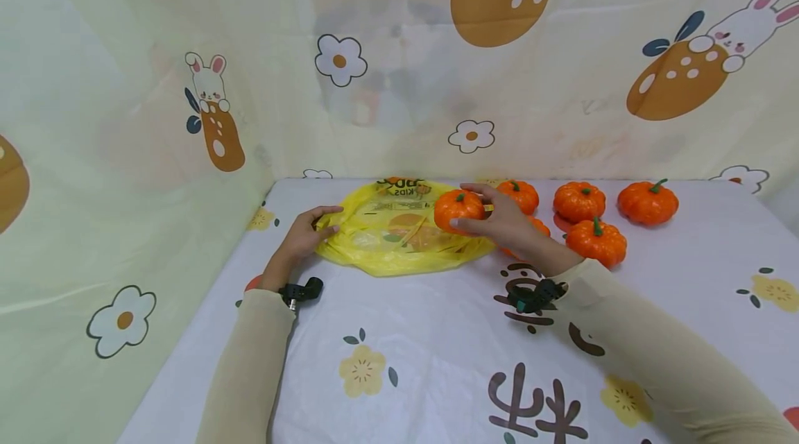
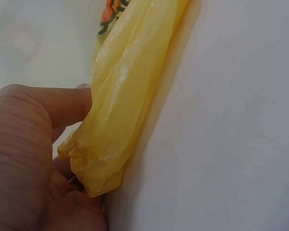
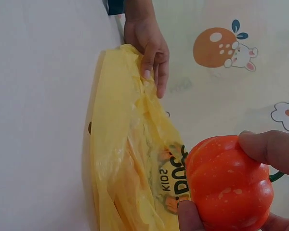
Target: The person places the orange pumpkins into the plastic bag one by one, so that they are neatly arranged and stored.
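Note:
A small orange toy pumpkin [image 1: 458,210] with a green stem is gripped between the thumb and fingers of my right hand [image 1: 508,225]. It is held over the right part of a yellow plastic bag [image 1: 381,260], which lies spread on the table with dark printing on it. My left hand [image 1: 302,236] pinches the bag's left edge; in the left wrist view the thumb [image 2: 70,103] lies against the crumpled plastic [image 2: 120,96]. The right wrist view shows the pumpkin [image 3: 229,185] close up, with the bag's printed side [image 3: 171,178] behind it.
Several more orange pumpkins sit right of the bag, among them one at the back [image 1: 579,201], one nearer [image 1: 597,243] and one farthest right [image 1: 649,203]. Another [image 1: 538,225] is partly hidden by my right hand. A patterned cloth [image 1: 399,97] hangs behind the table.

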{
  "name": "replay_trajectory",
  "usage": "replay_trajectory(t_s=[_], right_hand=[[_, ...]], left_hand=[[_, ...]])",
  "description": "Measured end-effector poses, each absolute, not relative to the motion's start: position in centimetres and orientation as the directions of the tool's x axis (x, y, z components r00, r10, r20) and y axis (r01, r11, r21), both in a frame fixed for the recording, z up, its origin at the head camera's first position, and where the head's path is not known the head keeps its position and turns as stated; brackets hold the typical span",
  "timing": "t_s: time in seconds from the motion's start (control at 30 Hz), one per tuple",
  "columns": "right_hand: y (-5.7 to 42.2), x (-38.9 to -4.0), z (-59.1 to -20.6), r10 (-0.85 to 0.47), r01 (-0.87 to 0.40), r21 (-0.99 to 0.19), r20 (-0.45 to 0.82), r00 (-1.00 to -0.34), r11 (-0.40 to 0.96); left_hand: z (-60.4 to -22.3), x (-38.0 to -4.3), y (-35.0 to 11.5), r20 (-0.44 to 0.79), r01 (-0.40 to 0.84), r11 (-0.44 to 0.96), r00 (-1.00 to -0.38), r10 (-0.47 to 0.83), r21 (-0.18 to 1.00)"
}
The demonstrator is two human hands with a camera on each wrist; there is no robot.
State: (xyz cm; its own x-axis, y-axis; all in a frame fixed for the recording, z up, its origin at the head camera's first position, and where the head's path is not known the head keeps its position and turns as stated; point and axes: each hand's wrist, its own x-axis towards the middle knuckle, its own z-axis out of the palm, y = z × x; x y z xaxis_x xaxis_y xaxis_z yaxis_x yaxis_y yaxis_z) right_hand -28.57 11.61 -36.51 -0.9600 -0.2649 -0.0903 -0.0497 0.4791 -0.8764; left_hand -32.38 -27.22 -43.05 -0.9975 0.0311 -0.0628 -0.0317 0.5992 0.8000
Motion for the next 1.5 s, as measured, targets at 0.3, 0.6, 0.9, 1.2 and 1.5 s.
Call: replay_trajectory(t_s=[0.3,0.6,0.9,1.2,1.5], right_hand=[[9.7,-28.8,-36.9,-0.283,-0.104,-0.829,-0.068,-0.957,0.550],[7.8,-29.5,-37.0,-0.307,-0.105,-0.860,-0.063,-0.950,0.500],[5.6,-31.2,-37.5,-0.311,-0.142,-0.864,-0.018,-0.950,0.484],[2.9,-32.1,-37.7,-0.321,-0.120,-0.880,-0.039,-0.946,0.460],[0.7,-33.0,-38.5,-0.328,-0.161,-0.841,-0.021,-0.945,0.517]], left_hand=[[-43.3,-32.7,-27.4,-0.062,-0.027,0.603,-0.997,0.038,0.797],[-43.3,-32.7,-27.4,-0.072,-0.036,0.607,-0.997,0.035,0.794],[-43.1,-32.5,-27.4,-0.052,-0.011,0.618,-0.997,0.049,0.786],[-43.2,-32.6,-27.5,-0.028,0.022,0.635,-0.997,0.069,0.772],[-43.5,-32.9,-27.6,-0.031,0.018,0.619,-0.997,0.068,0.785]])
